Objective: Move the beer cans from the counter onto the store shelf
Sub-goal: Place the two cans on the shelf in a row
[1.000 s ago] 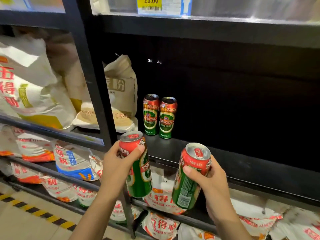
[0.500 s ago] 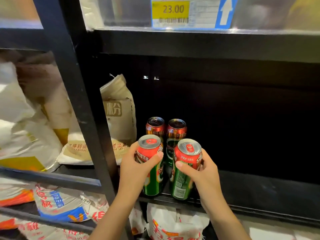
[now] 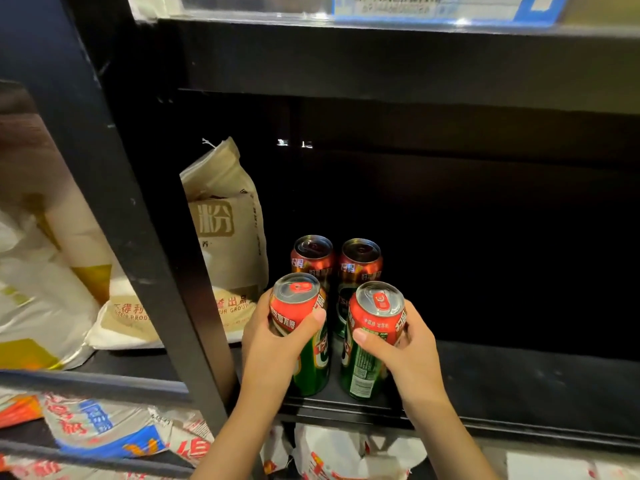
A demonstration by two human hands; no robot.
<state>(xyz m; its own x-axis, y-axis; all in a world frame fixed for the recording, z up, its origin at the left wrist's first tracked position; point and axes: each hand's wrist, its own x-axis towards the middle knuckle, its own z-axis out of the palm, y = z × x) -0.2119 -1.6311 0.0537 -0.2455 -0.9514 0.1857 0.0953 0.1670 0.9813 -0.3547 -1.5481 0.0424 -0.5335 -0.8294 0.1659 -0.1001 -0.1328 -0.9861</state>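
Note:
Two red-and-green beer cans stand upright at the front of the black shelf [image 3: 519, 382]. My left hand [image 3: 273, 351] grips the left can [image 3: 298, 306] round its side. My right hand [image 3: 408, 362] grips the right can [image 3: 375, 320] the same way. Both cans' bases sit at the shelf's front lip. Directly behind them stand two more cans of the same kind, one on the left [image 3: 313, 254] and one on the right [image 3: 360, 261], side by side.
A beige flour bag [image 3: 225, 223] leans just left of the cans. A black upright post [image 3: 114, 209] divides this bay from white sacks [image 3: 41, 306] on the left. Packets [image 3: 104, 431] fill the lower shelf. To the right, the shelf runs dark and bare.
Both hands moved forward and down with their cans, from in front of the shelf to its front edge, right before the two standing cans. The camera came closer.

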